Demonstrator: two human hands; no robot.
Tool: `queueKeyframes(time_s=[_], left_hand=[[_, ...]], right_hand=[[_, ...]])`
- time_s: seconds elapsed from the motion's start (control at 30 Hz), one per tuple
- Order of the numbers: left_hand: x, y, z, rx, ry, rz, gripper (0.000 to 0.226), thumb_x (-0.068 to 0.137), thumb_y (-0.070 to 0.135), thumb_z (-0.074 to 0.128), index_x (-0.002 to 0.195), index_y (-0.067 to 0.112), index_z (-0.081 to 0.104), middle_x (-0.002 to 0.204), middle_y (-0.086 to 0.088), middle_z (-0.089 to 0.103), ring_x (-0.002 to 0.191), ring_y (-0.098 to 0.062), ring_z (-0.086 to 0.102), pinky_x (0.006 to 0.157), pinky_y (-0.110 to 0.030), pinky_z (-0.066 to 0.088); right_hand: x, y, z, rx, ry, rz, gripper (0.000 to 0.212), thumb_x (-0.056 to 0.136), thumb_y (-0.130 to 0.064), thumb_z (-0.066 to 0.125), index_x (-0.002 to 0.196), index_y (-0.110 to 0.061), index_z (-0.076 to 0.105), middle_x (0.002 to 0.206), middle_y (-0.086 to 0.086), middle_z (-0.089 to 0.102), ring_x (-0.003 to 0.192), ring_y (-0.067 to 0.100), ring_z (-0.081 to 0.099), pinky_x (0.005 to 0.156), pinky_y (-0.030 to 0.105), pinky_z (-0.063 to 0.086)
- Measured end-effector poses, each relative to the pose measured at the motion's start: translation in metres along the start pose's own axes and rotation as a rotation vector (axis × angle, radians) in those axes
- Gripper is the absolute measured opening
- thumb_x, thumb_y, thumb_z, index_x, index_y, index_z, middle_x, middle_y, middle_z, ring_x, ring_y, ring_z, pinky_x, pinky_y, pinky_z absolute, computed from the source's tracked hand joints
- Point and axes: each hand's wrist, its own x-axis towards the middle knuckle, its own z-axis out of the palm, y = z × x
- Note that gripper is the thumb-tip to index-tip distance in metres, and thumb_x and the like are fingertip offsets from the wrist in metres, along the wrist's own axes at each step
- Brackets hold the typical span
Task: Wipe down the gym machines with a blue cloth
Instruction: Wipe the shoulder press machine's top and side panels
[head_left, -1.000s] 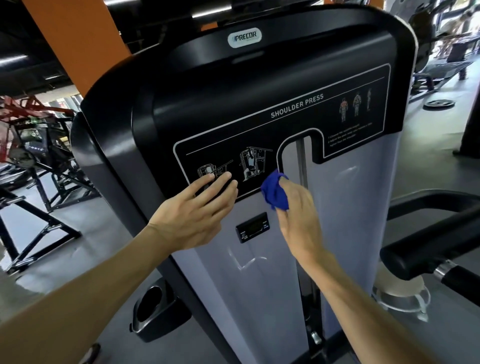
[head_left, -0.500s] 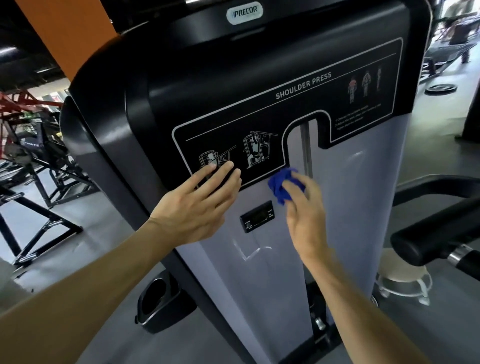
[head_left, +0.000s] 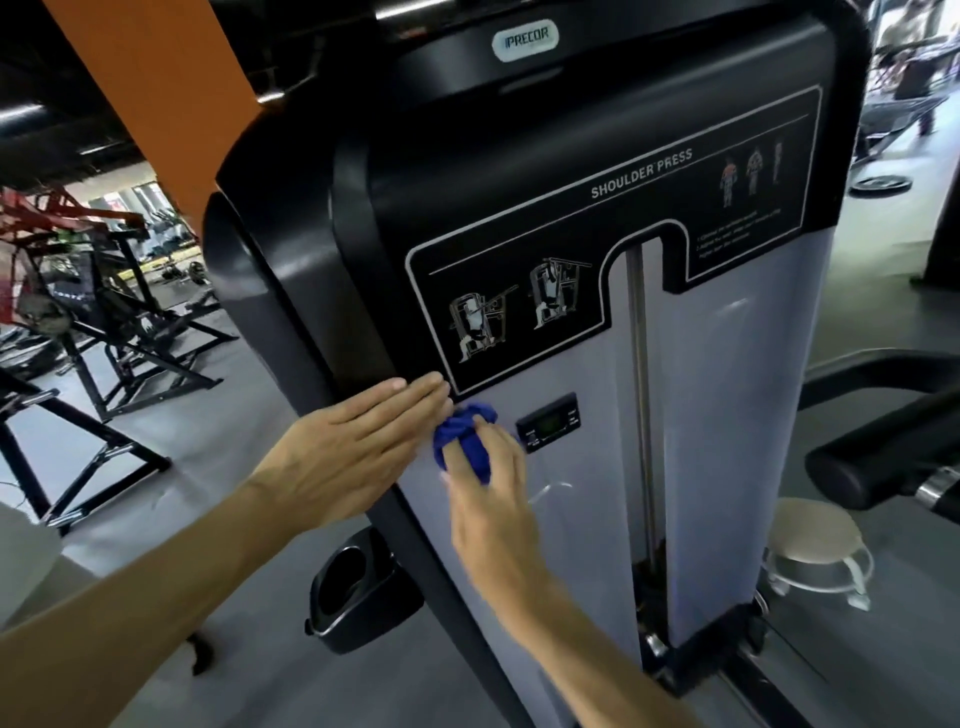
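Note:
A tall shoulder press machine (head_left: 727, 374) with a black top and a pale grey shroud fills the middle of the view. My right hand (head_left: 491, 478) grips a bunched blue cloth (head_left: 462, 436) and presses it against the grey panel, just left of the small black display (head_left: 549, 423). My left hand (head_left: 353, 441) lies flat, fingers straight, on the machine's black left edge under the instruction label (head_left: 519, 306), its fingertips close to the cloth.
A black cup holder (head_left: 358, 587) sticks out low on the machine's left side. A padded black arm (head_left: 883, 462) and a round white stool (head_left: 815, 551) stand to the right. Black-framed gym equipment (head_left: 104, 332) occupies the left floor, beside an orange pillar (head_left: 156, 88).
My right hand has carried the cloth left and down from beside the centre slot to the left of the display. My left hand slid down off the label onto the machine's edge.

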Motion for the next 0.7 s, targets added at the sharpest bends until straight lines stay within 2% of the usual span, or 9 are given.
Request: queueKeyframes(time_s=[0.03, 0.13, 0.2, 0.27, 0.33, 0.43, 0.53, 0.63, 0.7], left_hand=[[-0.005, -0.003, -0.001, -0.009, -0.009, 0.013, 0.064, 0.108, 0.026, 0.024, 0.164, 0.0, 0.009, 0.174, -0.017, 0.002, 0.161, -0.028, 0.002, 0.131, -0.043, 0.001], [-0.011, -0.005, -0.001, -0.043, -0.007, 0.03, 0.066, 0.107, 0.023, 0.029, 0.165, 0.0, 0.006, 0.174, -0.016, -0.002, 0.161, -0.028, -0.001, 0.131, -0.044, 0.001], [-0.012, -0.001, 0.0, -0.042, -0.007, 0.014, 0.071, 0.106, 0.028, 0.034, 0.164, -0.001, 0.003, 0.174, -0.017, -0.004, 0.161, -0.029, -0.004, 0.131, -0.044, 0.001], [-0.012, 0.005, 0.0, -0.038, -0.013, 0.002, 0.075, 0.105, 0.03, 0.035, 0.164, -0.001, 0.001, 0.173, -0.018, -0.007, 0.161, -0.03, -0.006, 0.131, -0.044, 0.001], [-0.014, 0.007, 0.0, -0.041, -0.016, -0.012, 0.075, 0.104, 0.028, 0.034, 0.163, -0.002, -0.002, 0.173, -0.018, -0.01, 0.161, -0.03, -0.009, 0.131, -0.044, 0.0], [-0.019, 0.005, 0.001, -0.046, -0.027, -0.002, 0.076, 0.102, 0.024, 0.03, 0.163, -0.002, -0.007, 0.172, -0.018, -0.016, 0.16, -0.03, -0.015, 0.13, -0.044, -0.006], [-0.022, 0.006, 0.003, -0.039, -0.013, -0.002, 0.075, 0.101, 0.021, 0.027, 0.162, -0.002, -0.009, 0.171, -0.018, -0.018, 0.159, -0.031, -0.017, 0.129, -0.045, -0.008], [-0.021, 0.011, 0.01, -0.078, 0.023, -0.035, 0.076, 0.101, 0.021, 0.032, 0.162, -0.003, -0.006, 0.172, -0.017, -0.016, 0.16, -0.029, -0.015, 0.13, -0.044, -0.005], [-0.019, 0.015, 0.016, -0.1, 0.053, -0.062, 0.076, 0.102, 0.021, 0.035, 0.163, -0.004, -0.003, 0.173, -0.017, -0.013, 0.16, -0.029, -0.012, 0.131, -0.044, -0.004]], right_hand=[[0.008, 0.017, -0.005, 0.028, 0.022, 0.013, 0.04, 0.093, -0.01, 0.071, 0.13, -0.019, 0.061, 0.142, 0.015, 0.048, 0.128, 0.031, 0.052, 0.1, 0.037, 0.054], [0.048, 0.046, -0.043, 0.106, 0.173, 0.398, 0.027, 0.1, -0.037, 0.066, 0.121, -0.052, 0.059, 0.133, 0.001, 0.058, 0.094, 0.009, 0.067, 0.075, 0.03, 0.057], [0.057, 0.048, -0.051, 0.14, 0.274, 0.554, 0.031, 0.102, -0.029, 0.064, 0.132, -0.036, 0.059, 0.135, 0.004, 0.058, 0.086, -0.003, 0.064, 0.075, 0.018, 0.054], [0.058, 0.025, -0.042, 0.066, 0.322, 0.531, 0.035, 0.104, -0.018, 0.058, 0.139, -0.011, 0.059, 0.146, 0.017, 0.046, 0.112, -0.007, 0.055, 0.095, 0.003, 0.041], [0.039, -0.013, -0.016, -0.007, 0.236, 0.404, 0.04, 0.107, -0.022, 0.046, 0.14, -0.002, 0.057, 0.151, 0.023, 0.034, 0.136, 0.019, 0.043, 0.113, 0.008, 0.024], [0.007, -0.059, 0.007, 0.031, 0.099, 0.378, 0.047, 0.098, -0.01, 0.051, 0.146, -0.006, 0.05, 0.153, 0.02, 0.03, 0.139, 0.031, 0.04, 0.117, 0.031, 0.038], [0.0, -0.053, -0.004, 0.167, 0.064, 0.341, 0.061, 0.09, 0.006, 0.062, 0.142, -0.02, 0.044, 0.144, 0.008, 0.042, 0.13, 0.026, 0.049, 0.108, 0.041, 0.049], [0.027, -0.035, -0.018, 0.176, 0.129, 0.444, 0.045, 0.095, -0.01, 0.069, 0.137, -0.019, 0.053, 0.126, -0.002, 0.052, 0.11, 0.009, 0.056, 0.092, 0.031, 0.054], [0.035, -0.035, -0.017, 0.164, 0.172, 0.43, 0.04, 0.096, -0.021, 0.071, 0.134, -0.019, 0.058, 0.128, 0.0, 0.056, 0.112, 0.012, 0.058, 0.089, 0.033, 0.056]])
